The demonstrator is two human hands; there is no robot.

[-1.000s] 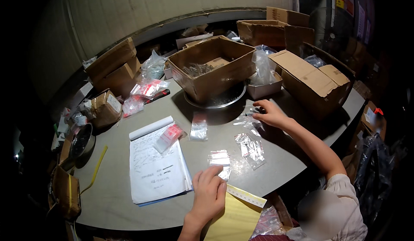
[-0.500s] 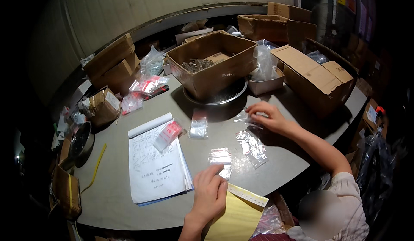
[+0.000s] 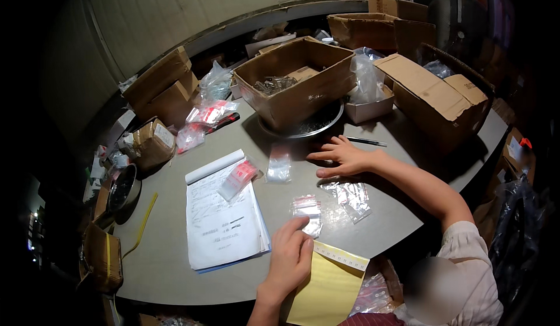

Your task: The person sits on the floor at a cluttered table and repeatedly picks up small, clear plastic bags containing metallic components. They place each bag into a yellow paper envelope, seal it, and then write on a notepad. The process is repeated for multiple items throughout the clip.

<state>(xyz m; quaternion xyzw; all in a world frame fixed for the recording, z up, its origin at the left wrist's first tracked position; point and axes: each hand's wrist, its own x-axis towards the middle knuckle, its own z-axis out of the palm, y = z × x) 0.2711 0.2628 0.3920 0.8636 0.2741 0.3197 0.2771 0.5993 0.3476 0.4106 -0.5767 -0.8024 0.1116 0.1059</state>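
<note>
My right hand (image 3: 345, 158) is open over the table, palm down with fingers spread, just in front of a metal bowl (image 3: 314, 128). A dark pen (image 3: 366, 141) lies behind its wrist. Near it are shiny clear zip bags (image 3: 353, 202), the nearer one holding small things too small to name. My left hand (image 3: 289, 257) rests with loosely bent fingers at the near end of another small zip bag (image 3: 305, 209), the fingertips touching or just over it. Beside that hand, a yellow sheet (image 3: 324, 288) with a white printed strip hangs over the table's front edge.
A notepad (image 3: 219, 232) with handwriting lies left, a red-topped bag (image 3: 238, 180) on it. Another clear bag (image 3: 279, 165) lies beside it. A cardboard box (image 3: 303, 89) of metal parts sits on the bowl. More boxes (image 3: 429, 86) stand right; a yellow strap (image 3: 142, 224) lies left.
My right hand has moved left and its fingers have spread from a pinch; the pen now shows behind it. The left hand stays by its bag. The whole view has shifted slightly.
</note>
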